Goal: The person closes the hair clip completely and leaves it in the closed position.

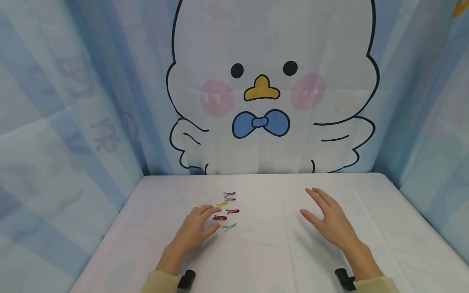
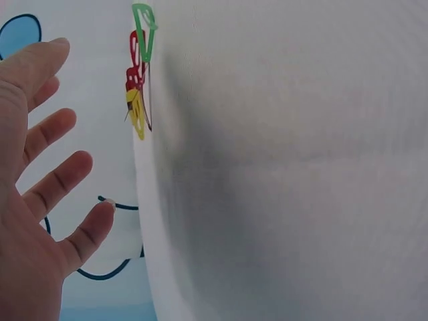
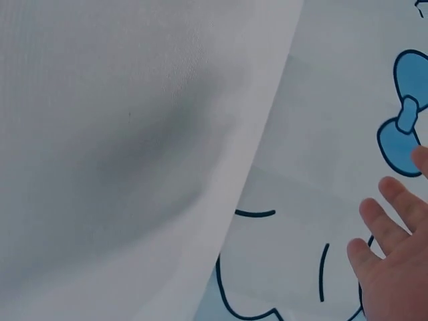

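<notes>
Several snap hair clips lie in a loose column on the white table, left of centre in the head view. Two red clips (image 1: 220,218) sit mid-column, with a green clip (image 1: 229,226) nearest me and a yellow clip (image 1: 222,204) farther off. Behind these are thin dark reddish clips (image 1: 229,199). My left hand (image 1: 195,228) hovers just left of the clips, fingers spread and thumb toward the green one; the left wrist view shows its palm holding nothing. Over the right half of the table, my right hand (image 1: 332,223) is raised with fingers extended, also holding nothing.
The white-covered table (image 1: 264,264) ends at a back edge against a curtain (image 1: 271,154) printed with a chick and blue bow tie. Blue and white curtains (image 1: 66,122) hang at both sides. A black wrist mount (image 1: 187,280) sits at each sleeve.
</notes>
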Demonstrator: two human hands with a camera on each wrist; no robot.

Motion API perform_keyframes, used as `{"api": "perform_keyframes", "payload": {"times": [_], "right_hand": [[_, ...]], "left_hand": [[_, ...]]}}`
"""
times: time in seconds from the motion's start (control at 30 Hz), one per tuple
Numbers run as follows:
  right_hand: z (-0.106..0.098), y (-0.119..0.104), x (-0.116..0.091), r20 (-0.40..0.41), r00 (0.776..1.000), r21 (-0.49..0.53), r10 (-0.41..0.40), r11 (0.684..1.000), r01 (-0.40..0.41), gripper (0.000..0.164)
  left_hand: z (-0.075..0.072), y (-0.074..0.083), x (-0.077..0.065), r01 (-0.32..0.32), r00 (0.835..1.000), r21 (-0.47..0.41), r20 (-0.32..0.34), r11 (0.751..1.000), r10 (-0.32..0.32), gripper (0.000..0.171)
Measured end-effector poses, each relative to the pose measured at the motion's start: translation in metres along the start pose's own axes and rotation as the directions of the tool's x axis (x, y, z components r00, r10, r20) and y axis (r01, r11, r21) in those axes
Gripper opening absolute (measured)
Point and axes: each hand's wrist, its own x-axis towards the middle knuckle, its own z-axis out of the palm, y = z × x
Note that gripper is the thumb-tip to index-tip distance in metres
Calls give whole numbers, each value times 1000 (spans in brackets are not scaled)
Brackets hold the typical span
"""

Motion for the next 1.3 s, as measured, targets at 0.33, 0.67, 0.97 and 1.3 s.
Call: {"api": "perform_keyframes", "payload": {"times": [0.33,0.67,0.97,1.3], "right_hand": [[5,-7,6,27,999,12,26,1000,-27,65],[6,-10,8,6,1000,38,-9,999,9,60],[9,-10,6,21,1000,59,5,998,-6,59],[13,-17,5,46,999,101,20,995,-25,59]], "left_hand": [[8,0,5,-54,998,-90,22,994,57,36],[14,2,10,5,992,-107,126,994,8,29],[16,1,17,9,983,-127,182,992,14,25],[18,0,19,71,974,-114,222,991,-44,18]]}}
